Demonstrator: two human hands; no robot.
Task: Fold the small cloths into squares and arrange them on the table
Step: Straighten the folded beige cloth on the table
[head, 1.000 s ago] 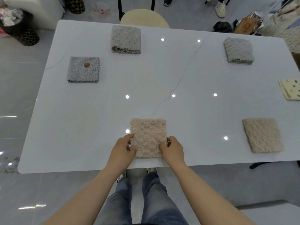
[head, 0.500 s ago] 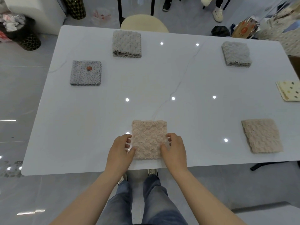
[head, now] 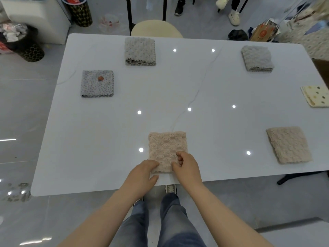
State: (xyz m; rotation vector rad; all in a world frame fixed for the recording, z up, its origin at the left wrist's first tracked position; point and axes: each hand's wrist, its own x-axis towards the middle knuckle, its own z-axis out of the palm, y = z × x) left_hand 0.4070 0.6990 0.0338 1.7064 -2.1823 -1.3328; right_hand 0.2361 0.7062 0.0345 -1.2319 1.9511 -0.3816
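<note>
Left hand point(head: 142, 172) and right hand point(head: 187, 166), close together, are pinching the near edge of the folded beige fluffy square cloth point(head: 167, 147) lying at 6 o'clock on the white marble table point(head: 106, 139); uneven tugging is probably risking skewed, reopening layers.

Spotted cloth point(head: 316, 95) — cropped at right, near edge of pink cloth point(head: 166, 147) covered

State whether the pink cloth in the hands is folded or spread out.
Folded. The pink cloth lies as a small square, like the beige cloth; left hand and right hand hold its near edge.
</note>
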